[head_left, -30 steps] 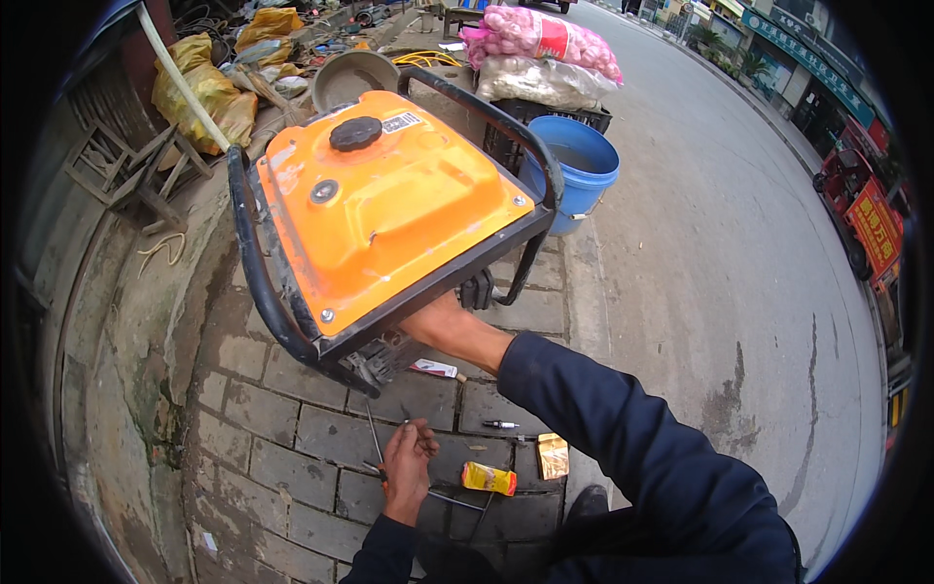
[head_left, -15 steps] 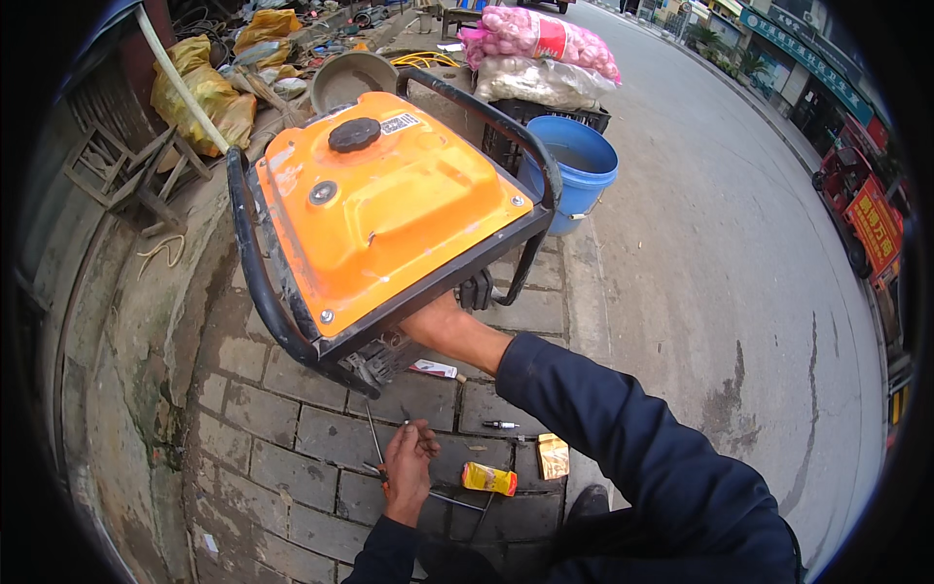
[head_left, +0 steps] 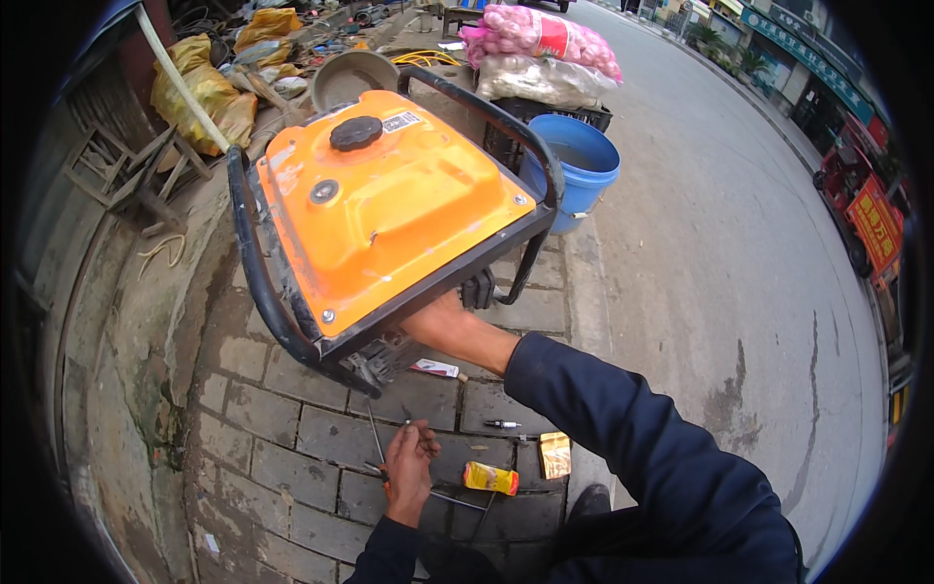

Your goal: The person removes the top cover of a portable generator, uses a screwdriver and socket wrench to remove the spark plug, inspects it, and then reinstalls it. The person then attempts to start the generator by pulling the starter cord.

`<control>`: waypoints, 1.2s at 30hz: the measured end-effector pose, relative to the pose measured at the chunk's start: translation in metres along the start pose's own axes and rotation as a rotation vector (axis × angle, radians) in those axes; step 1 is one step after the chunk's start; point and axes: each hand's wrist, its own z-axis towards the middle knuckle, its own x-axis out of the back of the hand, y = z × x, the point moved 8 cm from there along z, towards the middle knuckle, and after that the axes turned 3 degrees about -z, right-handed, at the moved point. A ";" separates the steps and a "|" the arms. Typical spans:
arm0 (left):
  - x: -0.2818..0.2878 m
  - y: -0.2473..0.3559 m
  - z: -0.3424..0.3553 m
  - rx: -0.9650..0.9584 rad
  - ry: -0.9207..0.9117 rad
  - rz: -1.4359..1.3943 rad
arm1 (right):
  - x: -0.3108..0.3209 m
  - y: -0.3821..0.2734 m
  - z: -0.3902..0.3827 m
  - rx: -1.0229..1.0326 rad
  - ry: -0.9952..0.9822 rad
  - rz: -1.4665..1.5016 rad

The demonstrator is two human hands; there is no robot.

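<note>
An orange-topped generator (head_left: pixel 409 204) in a black tube frame stands on the paving in front of me. Under its tank reaches my right hand (head_left: pixel 449 326); the fingers are hidden behind the tank's edge. Lower down, my left hand (head_left: pixel 411 465) is closed with curled fingers, a small dark, pale-tipped piece showing at the fingertips, too small to name. A screwdriver (head_left: pixel 376 431) with an orange-red handle lies alongside that hand. To its right on the bricks are a spark plug (head_left: pixel 503 423), a yellow packet (head_left: pixel 490 478) and a gold box (head_left: pixel 555 455).
A small white-and-red carton (head_left: pixel 436 368) lies beneath the generator's near edge. Metal rods (head_left: pixel 465 501) lie by my left wrist. Behind stand a blue bucket (head_left: pixel 574 175) and sacks (head_left: pixel 545 44) on a crate. Left are a broken wooden stool (head_left: pixel 136 180) and yellow bags (head_left: pixel 209 92).
My right forearm has shifted very slightly to the right. The left hand and the things on the paving stay as they were.
</note>
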 end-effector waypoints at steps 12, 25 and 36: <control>0.002 -0.002 0.002 0.014 0.006 0.020 | -0.002 0.001 0.001 -0.044 -0.141 0.044; 0.002 0.000 0.002 0.006 -0.004 0.026 | 0.004 -0.001 0.002 -0.076 -0.106 0.062; 0.001 0.002 -0.001 -0.001 0.008 0.016 | -0.004 0.005 0.003 -0.117 -0.138 0.036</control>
